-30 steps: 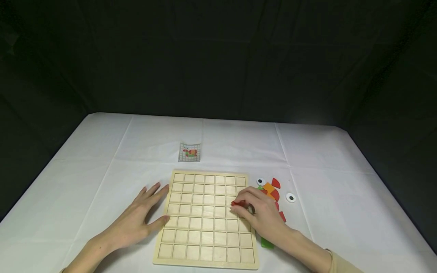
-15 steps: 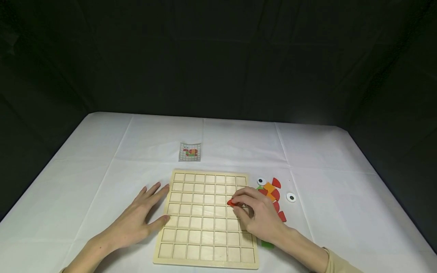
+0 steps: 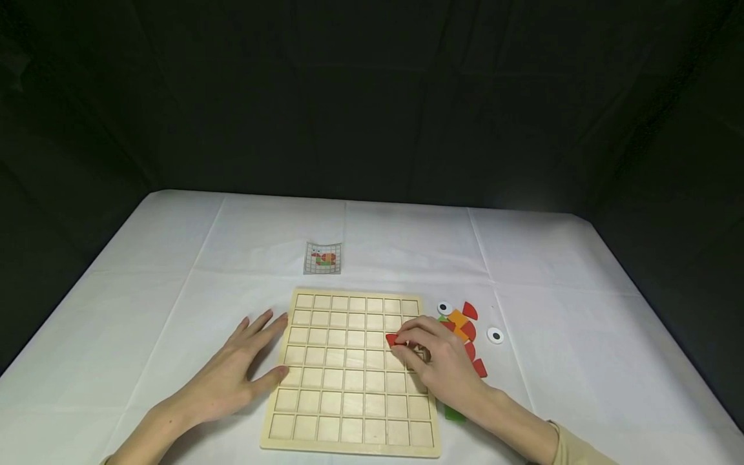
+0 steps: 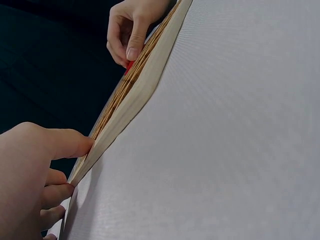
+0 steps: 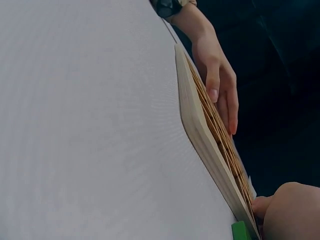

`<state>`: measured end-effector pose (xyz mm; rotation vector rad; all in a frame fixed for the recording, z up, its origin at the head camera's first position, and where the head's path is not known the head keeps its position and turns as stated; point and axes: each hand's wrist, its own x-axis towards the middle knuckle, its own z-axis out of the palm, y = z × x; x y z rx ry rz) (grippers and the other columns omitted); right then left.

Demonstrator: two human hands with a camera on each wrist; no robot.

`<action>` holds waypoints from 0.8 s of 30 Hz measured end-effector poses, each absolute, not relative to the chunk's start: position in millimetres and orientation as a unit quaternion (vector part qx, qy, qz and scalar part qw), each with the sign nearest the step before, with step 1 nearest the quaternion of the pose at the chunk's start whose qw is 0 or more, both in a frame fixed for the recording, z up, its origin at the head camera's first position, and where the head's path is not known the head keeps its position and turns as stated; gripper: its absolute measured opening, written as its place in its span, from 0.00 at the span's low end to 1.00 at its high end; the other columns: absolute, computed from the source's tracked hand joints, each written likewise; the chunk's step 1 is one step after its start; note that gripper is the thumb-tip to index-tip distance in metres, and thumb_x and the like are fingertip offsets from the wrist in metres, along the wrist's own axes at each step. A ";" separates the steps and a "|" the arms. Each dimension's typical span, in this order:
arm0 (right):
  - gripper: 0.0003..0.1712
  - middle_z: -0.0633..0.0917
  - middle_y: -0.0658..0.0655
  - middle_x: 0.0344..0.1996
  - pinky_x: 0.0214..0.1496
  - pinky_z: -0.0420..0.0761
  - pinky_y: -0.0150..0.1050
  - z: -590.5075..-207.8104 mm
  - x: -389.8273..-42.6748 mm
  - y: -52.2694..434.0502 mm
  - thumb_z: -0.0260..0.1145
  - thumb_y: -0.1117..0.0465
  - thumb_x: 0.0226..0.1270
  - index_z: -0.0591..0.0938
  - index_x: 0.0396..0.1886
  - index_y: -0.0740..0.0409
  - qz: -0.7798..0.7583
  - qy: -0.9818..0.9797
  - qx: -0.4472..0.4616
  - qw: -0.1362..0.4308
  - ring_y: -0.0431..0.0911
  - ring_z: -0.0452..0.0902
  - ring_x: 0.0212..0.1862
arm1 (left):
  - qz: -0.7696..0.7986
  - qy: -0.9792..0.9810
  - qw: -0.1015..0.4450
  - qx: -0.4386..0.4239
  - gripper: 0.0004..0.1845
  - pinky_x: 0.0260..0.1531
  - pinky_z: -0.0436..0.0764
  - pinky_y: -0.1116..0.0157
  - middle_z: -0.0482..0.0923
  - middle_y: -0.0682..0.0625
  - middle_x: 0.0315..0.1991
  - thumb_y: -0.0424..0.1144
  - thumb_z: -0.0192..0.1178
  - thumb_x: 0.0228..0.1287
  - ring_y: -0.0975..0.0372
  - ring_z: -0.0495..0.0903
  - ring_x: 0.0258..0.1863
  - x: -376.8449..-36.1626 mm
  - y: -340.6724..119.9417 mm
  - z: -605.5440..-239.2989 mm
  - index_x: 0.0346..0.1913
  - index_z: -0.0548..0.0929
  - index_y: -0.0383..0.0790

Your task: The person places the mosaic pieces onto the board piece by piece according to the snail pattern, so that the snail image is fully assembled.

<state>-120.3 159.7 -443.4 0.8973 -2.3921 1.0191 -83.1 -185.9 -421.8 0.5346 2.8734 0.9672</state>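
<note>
Evidently the right hand (image 3: 443,358) held a small red tile (image 3: 392,340) in a pinch, thumb on the near side and fingers on the far side, with one pointed end showing past the fingertips. The tile was over the right-hand part of the wooden grid board (image 3: 354,382), about the third row from the far edge; whether it touched the surface could not be told, and the fingers hid its full outline.

The left hand (image 3: 238,374) lay spread at the board's left rim, thumb and forefinger tips meeting the wood and nothing gripped.

The tile looked light and rigid, probably painted wood, smooth enough to slip or turn under a loose pinch. Its opposite side edges seemed the best hold, leaving the underside free. The board appeared stiff and fairly light, apt to skid on the white tablecloth (image 3: 174,271), so its raised rim was the sensible place to steady it.

Just off the right rim lay other flat pieces: a cluster with an orange tile (image 3: 458,319), a red quarter-round (image 3: 470,311) nearby, a green block (image 3: 455,414) nearer the person, and two eye discs, one (image 3: 444,308) by the cluster, the other (image 3: 495,336) farther right. A printed pattern card (image 3: 323,258) lay beyond the board.
</note>
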 end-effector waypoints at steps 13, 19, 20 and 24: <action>0.07 0.82 0.43 0.35 0.33 0.77 0.19 -442.1 -121.3 160.6 0.77 0.66 0.55 0.89 0.33 0.52 0.382 -0.835 0.343 0.197 0.34 0.78 0.34 | 0.312 0.933 0.027 0.180 0.42 0.76 0.46 0.39 0.54 0.43 0.79 0.53 0.63 0.67 0.44 0.48 0.79 -84.4 -184.9 -422.7 0.78 0.59 0.45; 0.06 0.82 0.43 0.34 0.31 0.75 0.18 -442.3 -121.6 160.1 0.77 0.67 0.55 0.89 0.32 0.54 0.384 -0.831 0.348 0.200 0.33 0.75 0.31 | 0.314 0.932 0.030 0.181 0.42 0.77 0.46 0.40 0.55 0.44 0.79 0.53 0.63 0.67 0.46 0.48 0.79 -83.9 -184.9 -421.3 0.78 0.58 0.44; 0.07 0.82 0.44 0.34 0.31 0.75 0.18 -442.4 -121.6 159.9 0.77 0.68 0.55 0.89 0.32 0.54 0.384 -0.831 0.349 0.200 0.33 0.75 0.31 | 0.315 0.931 0.028 0.182 0.42 0.77 0.46 0.40 0.55 0.44 0.78 0.53 0.63 0.67 0.46 0.48 0.79 -83.6 -184.9 -421.1 0.78 0.59 0.44; 0.06 0.82 0.44 0.34 0.30 0.75 0.18 -442.7 -121.5 159.4 0.77 0.68 0.55 0.90 0.33 0.55 0.386 -0.832 0.349 0.194 0.32 0.75 0.31 | 0.316 0.930 0.022 0.185 0.41 0.76 0.48 0.39 0.56 0.42 0.78 0.54 0.62 0.68 0.44 0.50 0.78 -82.9 -184.8 -421.1 0.78 0.59 0.45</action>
